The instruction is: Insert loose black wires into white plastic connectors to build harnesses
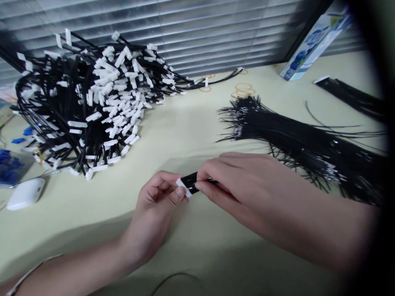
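Between thumb and fingers, my left hand [162,195] pinches a white connector [184,188] just above the table. Black wires [191,181] run out of its right side toward my right hand [237,176]. The right thumb and forefinger are closed on these wires close to the connector; the far ends are hidden behind that hand. Beyond my right hand lies a thick bundle of loose black wires [277,127] with shiny metal tips at its left end.
A big heap of black cables with white connectors [114,86] lies at the back left. A white earbud case [26,193] and a bag of blue pieces [10,166] are at far left. Rubber bands [243,89], a carton [311,47] and another wired connector [322,79] sit toward the back right.
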A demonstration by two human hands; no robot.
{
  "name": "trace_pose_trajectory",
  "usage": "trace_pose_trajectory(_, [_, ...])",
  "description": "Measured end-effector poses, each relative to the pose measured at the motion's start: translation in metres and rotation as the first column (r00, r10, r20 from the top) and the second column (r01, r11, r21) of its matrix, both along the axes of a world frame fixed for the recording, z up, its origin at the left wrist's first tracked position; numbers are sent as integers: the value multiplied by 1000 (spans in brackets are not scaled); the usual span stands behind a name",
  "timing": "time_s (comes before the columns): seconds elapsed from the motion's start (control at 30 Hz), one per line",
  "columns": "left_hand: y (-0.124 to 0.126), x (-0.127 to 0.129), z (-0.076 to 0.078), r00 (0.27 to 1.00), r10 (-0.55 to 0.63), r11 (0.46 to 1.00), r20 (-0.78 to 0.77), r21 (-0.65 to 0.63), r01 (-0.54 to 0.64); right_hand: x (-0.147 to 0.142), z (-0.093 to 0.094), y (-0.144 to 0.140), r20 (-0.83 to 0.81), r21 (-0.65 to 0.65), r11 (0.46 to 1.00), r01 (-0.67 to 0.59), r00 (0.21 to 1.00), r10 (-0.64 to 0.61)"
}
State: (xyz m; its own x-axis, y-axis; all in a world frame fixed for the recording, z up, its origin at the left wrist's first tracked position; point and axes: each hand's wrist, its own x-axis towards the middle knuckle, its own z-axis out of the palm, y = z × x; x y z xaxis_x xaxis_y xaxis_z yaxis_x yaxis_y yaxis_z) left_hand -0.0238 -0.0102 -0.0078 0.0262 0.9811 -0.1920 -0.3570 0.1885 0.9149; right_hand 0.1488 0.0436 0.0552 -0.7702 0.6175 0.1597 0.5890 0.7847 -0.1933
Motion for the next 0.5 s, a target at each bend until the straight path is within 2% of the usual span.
trace_pose_trajectory(0.33, [-1,0,0,1000,-6,1000,-22,9,6,-3,5,1,96,-82,996,47,995,-40])
trace_pose_trajectory(0.5, [-1,0,-1,999,-2,1000,-37,11,3,-5,11,-1,99,-82,992,94,991,-86])
